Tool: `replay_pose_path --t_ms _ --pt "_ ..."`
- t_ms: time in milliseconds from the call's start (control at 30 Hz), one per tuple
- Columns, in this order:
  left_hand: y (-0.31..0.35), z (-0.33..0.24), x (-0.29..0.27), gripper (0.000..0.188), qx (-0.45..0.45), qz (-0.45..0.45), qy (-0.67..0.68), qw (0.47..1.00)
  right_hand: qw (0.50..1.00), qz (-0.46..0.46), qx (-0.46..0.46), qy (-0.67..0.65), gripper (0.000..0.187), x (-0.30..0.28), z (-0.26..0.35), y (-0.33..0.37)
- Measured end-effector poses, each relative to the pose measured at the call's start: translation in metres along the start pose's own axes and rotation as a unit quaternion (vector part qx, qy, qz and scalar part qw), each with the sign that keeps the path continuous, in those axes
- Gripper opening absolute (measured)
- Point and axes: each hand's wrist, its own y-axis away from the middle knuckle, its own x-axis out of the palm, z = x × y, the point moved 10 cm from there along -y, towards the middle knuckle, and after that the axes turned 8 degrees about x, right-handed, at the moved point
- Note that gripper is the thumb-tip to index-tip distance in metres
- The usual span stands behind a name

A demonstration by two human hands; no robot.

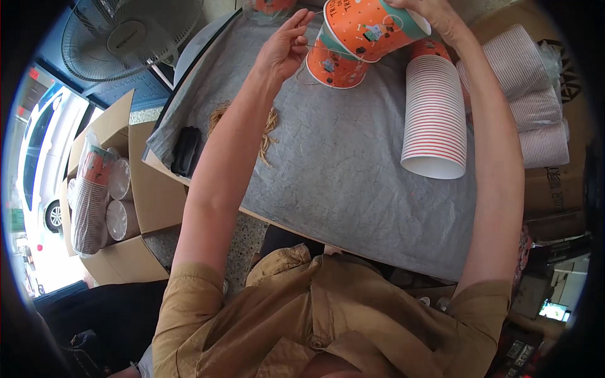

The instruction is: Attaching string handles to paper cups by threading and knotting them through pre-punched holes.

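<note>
At the far side of the table, my right hand grips the rim of a tilted orange and teal printed paper bucket. My left hand is closed in a pinch on a thin pale cord that runs to the bucket's side. Just below it, a second orange paper bucket rests upside down on the cloth, partly covered by the first. Beside my right forearm lies a long nested stack of paper buckets, its white open mouth toward me. A bundle of tan cords lies partly behind my left forearm.
A grey cloth covers the table. A black tray-like object lies at its left edge. An open cardboard box with wrapped cup stacks stands left, below a fan. More wrapped stacks sit at right.
</note>
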Motion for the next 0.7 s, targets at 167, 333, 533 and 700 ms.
replay_pose_path --t_ms 167,333,533,700 --pt "0.007 0.011 -0.027 0.055 -0.015 -0.033 0.029 0.999 0.993 0.012 0.026 0.118 0.086 0.025 0.005 -0.033" --pt "0.015 0.027 -0.046 0.056 -0.022 -0.044 0.017 0.999 0.96 0.26 0.007 -0.101 0.08 0.071 0.008 -0.035" --pt "0.023 0.043 -0.056 0.058 -0.048 -0.048 -0.244 0.967 0.975 0.002 0.145 0.171 0.079 0.069 -0.033 -0.039" --pt "0.043 0.052 -0.041 0.058 -0.041 0.004 -0.37 0.928 0.99 0.004 0.09 0.111 0.081 0.072 -0.047 -0.023"
